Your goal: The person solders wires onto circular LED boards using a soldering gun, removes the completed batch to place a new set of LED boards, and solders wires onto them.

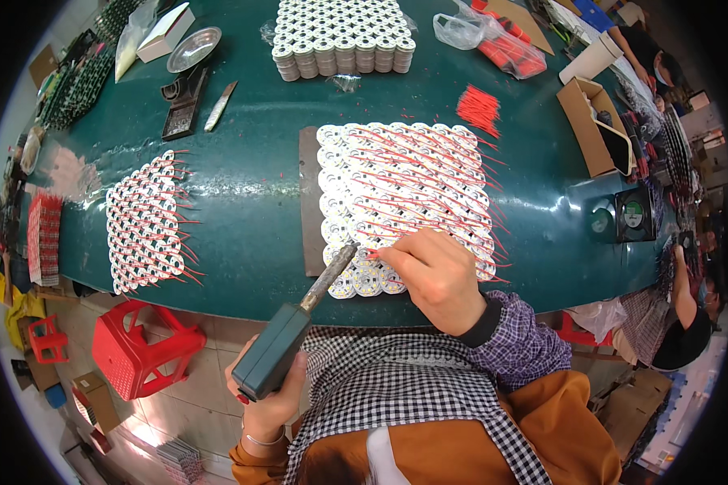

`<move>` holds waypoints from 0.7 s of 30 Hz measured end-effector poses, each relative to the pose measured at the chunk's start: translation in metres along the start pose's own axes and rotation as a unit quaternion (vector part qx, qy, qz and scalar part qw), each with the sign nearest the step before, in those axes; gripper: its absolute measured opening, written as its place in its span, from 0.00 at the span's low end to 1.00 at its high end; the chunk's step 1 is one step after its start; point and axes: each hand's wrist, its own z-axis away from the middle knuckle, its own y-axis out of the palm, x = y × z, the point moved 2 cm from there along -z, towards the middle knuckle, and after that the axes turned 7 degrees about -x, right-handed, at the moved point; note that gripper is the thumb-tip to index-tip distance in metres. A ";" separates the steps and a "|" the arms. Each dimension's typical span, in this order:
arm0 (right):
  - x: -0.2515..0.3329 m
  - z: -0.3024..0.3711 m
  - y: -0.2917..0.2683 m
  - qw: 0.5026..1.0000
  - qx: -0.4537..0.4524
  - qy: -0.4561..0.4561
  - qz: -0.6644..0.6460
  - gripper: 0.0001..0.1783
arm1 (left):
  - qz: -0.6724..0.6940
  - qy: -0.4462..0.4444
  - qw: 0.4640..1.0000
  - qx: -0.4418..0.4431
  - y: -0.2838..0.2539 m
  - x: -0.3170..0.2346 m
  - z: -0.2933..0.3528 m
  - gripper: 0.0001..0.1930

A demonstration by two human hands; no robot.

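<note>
My left hand (277, 404) is wrapped round the dark green handle of a soldering gun (275, 347). Its metal barrel points up and to the right, and the tip is over the lower left of a panel of round white LED boards (332, 179). Close beside the tip, my right hand (435, 273) pinches red wires (373, 254) over the panel. Many of the boards carry thin red wires slanting down to the right. A dark flat strip (309, 202) shows along the panel's left edge. Whether the tip touches a board is hard to tell.
Another wired panel (146, 226) lies at the left. Stacked white boards (344, 44) stand at the back, with a pile of red wires (479, 109) to their right. A knife (221, 107), metal dish (194, 50), cardboard box (594, 125) and small fan (635, 214) also occupy the green table.
</note>
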 end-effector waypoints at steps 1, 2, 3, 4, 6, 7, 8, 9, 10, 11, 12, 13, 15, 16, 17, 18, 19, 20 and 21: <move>0.000 0.000 0.000 1.000 0.000 0.001 -0.002 0.12 | 0.002 0.004 1.000 0.006 0.000 0.001 0.000 0.11; 0.001 -0.001 0.000 1.000 0.001 0.001 -0.003 0.11 | 0.005 0.008 1.000 0.011 -0.001 0.001 0.001 0.11; 0.001 0.000 0.001 1.000 0.001 0.001 -0.003 0.11 | 0.005 0.008 1.000 0.011 -0.001 0.000 0.000 0.11; 0.000 0.001 0.001 1.000 0.003 0.005 -0.006 0.12 | 0.004 -0.001 1.000 0.020 0.000 -0.002 0.000 0.12; 0.000 0.001 0.001 1.000 0.004 0.009 -0.009 0.12 | 0.002 -0.011 1.000 0.029 0.000 -0.002 0.001 0.12; 0.001 0.001 0.001 1.000 0.006 0.009 -0.010 0.12 | 0.006 -0.040 0.999 0.034 -0.001 0.001 0.003 0.12; 0.001 0.001 0.001 1.000 0.007 0.010 -0.010 0.12 | 0.011 -0.069 0.997 0.038 -0.001 0.003 0.005 0.13; 0.001 0.000 0.001 1.000 0.007 0.010 -0.010 0.12 | 0.011 -0.069 0.997 0.039 -0.001 0.003 0.004 0.13; 0.001 0.000 0.001 1.000 0.008 0.007 -0.009 0.12 | 0.004 -0.061 0.997 0.045 -0.001 0.002 0.003 0.12; 0.001 0.000 0.001 1.000 0.009 0.004 -0.008 0.12 | -0.004 -0.052 0.997 0.051 0.000 0.001 0.002 0.12; 0.001 0.000 0.001 1.000 0.009 0.005 -0.008 0.12 | -0.004 -0.052 0.997 0.051 0.000 0.001 0.001 0.12; 0.001 0.000 0.001 1.000 0.010 0.005 -0.007 0.12 | -0.008 -0.050 0.997 0.054 0.000 0.000 0.000 0.12; 0.000 0.000 0.001 1.000 0.011 0.005 -0.006 0.12 | -0.013 -0.048 0.997 0.056 0.001 -0.002 -0.001 0.11; 0.000 0.000 0.001 1.000 0.010 0.004 -0.004 0.12 | -0.015 -0.041 0.997 0.056 0.001 -0.002 -0.002 0.11; 0.000 0.001 0.001 1.000 0.008 0.003 -0.002 0.12 | -0.017 -0.034 0.998 0.055 0.002 -0.003 -0.002 0.11; 0.000 0.000 0.001 1.000 0.008 0.003 -0.002 0.12 | -0.017 -0.034 0.998 0.054 0.001 -0.001 -0.001 0.11; 0.001 0.000 0.002 1.000 0.007 0.006 -0.005 0.12 | -0.022 -0.019 0.999 0.040 -0.001 0.003 0.002 0.11; 0.001 0.000 0.002 1.000 0.007 0.009 -0.007 0.12 | -0.026 -0.004 0.999 0.025 -0.003 0.005 0.004 0.12; 0.001 0.001 0.002 1.000 0.007 0.009 -0.007 0.12 | -0.026 -0.004 0.999 0.025 -0.003 0.004 0.006 0.12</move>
